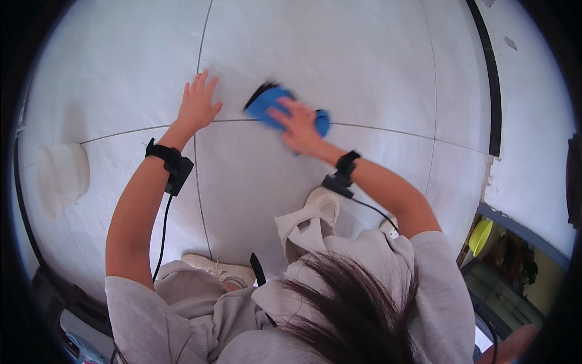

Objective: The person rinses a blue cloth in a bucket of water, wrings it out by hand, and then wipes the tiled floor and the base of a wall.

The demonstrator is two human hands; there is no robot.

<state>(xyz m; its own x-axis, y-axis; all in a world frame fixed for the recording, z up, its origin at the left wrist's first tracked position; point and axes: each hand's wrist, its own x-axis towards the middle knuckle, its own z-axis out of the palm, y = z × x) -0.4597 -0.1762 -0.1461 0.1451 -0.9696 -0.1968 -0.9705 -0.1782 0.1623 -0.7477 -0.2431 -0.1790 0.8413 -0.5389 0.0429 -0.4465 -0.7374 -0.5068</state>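
My right hand (298, 123) presses on a blue cloth (268, 102) against the pale tiled floor (254, 159). The cloth is bunched, with a black edge at its far left end. Both it and the fingers are blurred. To the left, my left hand (198, 102) is held palm down with fingers apart, holding nothing; whether it touches the tiles I cannot tell. Each wrist bears a black strap with a small box and a cable.
At the left stands a whitish translucent bucket (68, 175). A black baseboard (491, 82) runs along the wall (532, 91) with peeling paint. Beyond an opening at lower right is a yellow-green round thing (480, 237). My white shoes (218, 269) are on the floor below me.
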